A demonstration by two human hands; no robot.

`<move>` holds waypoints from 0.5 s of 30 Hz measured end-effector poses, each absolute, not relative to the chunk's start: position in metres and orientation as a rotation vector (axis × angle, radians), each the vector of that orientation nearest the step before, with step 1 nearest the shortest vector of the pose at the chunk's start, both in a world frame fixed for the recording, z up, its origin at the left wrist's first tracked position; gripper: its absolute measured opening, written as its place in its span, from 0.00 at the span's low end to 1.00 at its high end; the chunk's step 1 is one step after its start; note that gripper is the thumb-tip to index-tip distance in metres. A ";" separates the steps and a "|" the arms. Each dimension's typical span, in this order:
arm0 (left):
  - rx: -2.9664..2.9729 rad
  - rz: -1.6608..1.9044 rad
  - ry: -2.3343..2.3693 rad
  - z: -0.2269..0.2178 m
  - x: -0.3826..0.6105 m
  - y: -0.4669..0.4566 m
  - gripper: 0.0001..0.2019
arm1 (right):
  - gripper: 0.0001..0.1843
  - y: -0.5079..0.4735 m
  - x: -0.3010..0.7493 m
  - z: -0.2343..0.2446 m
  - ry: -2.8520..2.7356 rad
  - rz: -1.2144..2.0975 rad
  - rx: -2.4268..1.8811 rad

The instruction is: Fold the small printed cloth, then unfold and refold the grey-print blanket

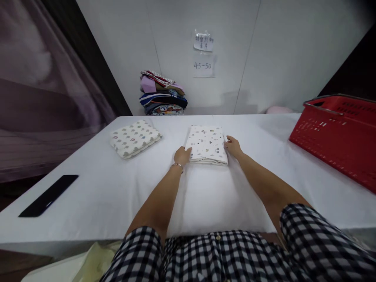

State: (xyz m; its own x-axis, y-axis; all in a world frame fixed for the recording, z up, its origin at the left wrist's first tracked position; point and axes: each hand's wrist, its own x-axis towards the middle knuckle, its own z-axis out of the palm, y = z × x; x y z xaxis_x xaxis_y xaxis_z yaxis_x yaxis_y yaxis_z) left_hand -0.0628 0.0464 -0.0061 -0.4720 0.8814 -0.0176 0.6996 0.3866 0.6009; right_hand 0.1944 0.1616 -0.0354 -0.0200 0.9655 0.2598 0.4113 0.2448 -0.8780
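Observation:
A white folded cloth (206,144) with small coloured prints lies flat on the table, its layered edge towards me. My left hand (182,155) is at its left edge, the thumb over the near left corner and the other fingers partly hidden along the side. At the right edge is my right hand (233,147), fingers apart, the tips touching or almost touching the cloth's side. Further left rests a second folded cloth (135,139), white with grey-green motifs and turned at an angle.
A red plastic basket (337,135) stands at the table's right. Near the left edge lies a flat black object (49,196). Behind the white table (96,219) is a stack of folded fabrics (163,98) against the wall. Paper signs (204,65) hang above.

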 end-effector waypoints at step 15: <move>2.224 0.861 1.937 -0.008 -0.027 0.000 0.09 | 0.12 0.053 0.196 -0.012 -2.264 0.381 -0.960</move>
State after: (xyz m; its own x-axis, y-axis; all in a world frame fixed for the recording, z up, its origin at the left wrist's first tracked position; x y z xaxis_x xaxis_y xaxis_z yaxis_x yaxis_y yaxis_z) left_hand -0.0272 -0.0002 -0.0083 0.0493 0.9311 0.3614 0.8922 -0.2037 0.4031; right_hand 0.1965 0.0533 -0.0115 -0.5274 0.7227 0.4467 0.5365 0.6910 -0.4845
